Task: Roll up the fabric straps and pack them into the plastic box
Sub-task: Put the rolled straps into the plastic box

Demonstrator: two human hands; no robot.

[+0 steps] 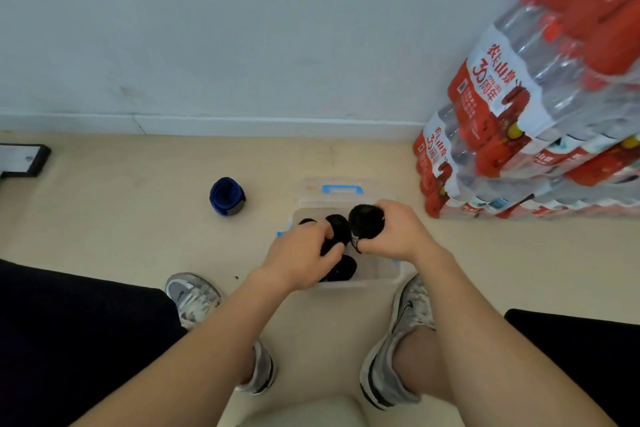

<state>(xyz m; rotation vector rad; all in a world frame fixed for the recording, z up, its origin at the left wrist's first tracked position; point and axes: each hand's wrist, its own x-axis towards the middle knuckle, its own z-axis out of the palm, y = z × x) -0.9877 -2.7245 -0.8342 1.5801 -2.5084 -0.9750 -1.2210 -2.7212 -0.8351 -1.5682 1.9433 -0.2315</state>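
Packing step in hand, rolling looked done for the black straps. Plastic box (384, 274) sat on the floor between the person's shoes (194, 295), its clear lid (342, 188) with the blue handle lying just behind it. Right hand (398, 236) was over the box's right rear corner, fingers and thumb wrapped round a black roll (366, 220), end face turned up, held above the rim and not yet seated. Left hand (299, 255) was reaching into the box's left side, fingers curled down over the middle roll (338, 229), thumb pinching its near side; fingertips hidden behind the knuckles, so how firm the grip was I couldn't tell. Near roll (343, 269) lay at the box's front, touching the middle roll or just beside it. A dark shape at the box's rear-left corner was probably another roll, mostly covered by the left hand. Blue roll (227, 196) stood on the floor well left of the box, untouched. Stacked bottled-water packs (526, 114) stood right of the box against the wall. Judged: task was most of the way through. Next move likely called for the left hand to keep the packed rolls pushed aside while the right lowered its roll into the free right-hand space; squeezing loose could let it unwind. Blue roll left to fetch after.
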